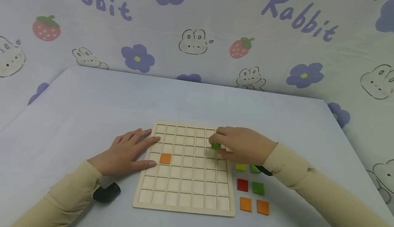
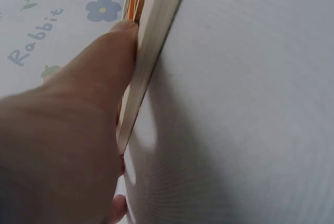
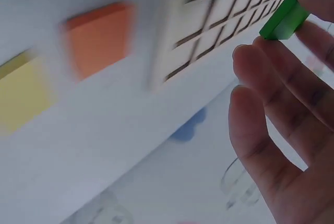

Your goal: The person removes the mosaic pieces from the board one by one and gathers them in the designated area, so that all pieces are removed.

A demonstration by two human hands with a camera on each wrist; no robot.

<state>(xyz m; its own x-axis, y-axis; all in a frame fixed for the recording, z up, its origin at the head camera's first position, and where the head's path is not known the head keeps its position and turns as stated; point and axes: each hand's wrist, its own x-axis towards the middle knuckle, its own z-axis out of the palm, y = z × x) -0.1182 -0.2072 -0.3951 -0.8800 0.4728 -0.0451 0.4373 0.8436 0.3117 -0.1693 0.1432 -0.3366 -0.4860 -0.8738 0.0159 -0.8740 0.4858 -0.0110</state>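
Note:
A wooden grid board (image 1: 184, 210) with square recesses lies on the white table. One orange square tile (image 1: 165, 158) sits in a recess toward its left side. My left hand (image 1: 123, 153) rests with spread fingers on the board's left edge; in the left wrist view the thumb (image 2: 112, 51) touches the board's rim. Over the board's upper right part, my right hand (image 1: 243, 144) pinches a green square tile (image 3: 285, 19) between thumb and fingers. The tile is held above the recesses, tilted, and the other fingers are spread apart from it.
Right of the board lie loose tiles: a yellow tile (image 1: 240, 167), a red tile (image 1: 242, 185), green ones (image 1: 258, 188) and orange ones (image 1: 245, 204). The right forearm partly covers the upper ones. Behind the table hangs a printed cloth (image 1: 212, 11).

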